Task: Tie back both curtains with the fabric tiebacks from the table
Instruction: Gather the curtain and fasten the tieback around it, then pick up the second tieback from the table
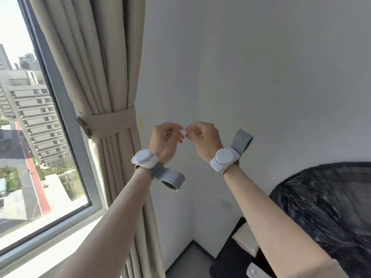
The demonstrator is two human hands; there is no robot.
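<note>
1. The left hand (164, 137) and right hand (202, 137) are raised just right of the curtain (96, 67). Their fingers are loosely curled, fingertips close together, gripping nothing visible.
2. The tieback (108, 123) wraps the gathered curtain. It is probably soft, light and limp, so best taken by its ends.
3. Its fastening is hidden; the second curtain and the worktop are out of view.
</note>
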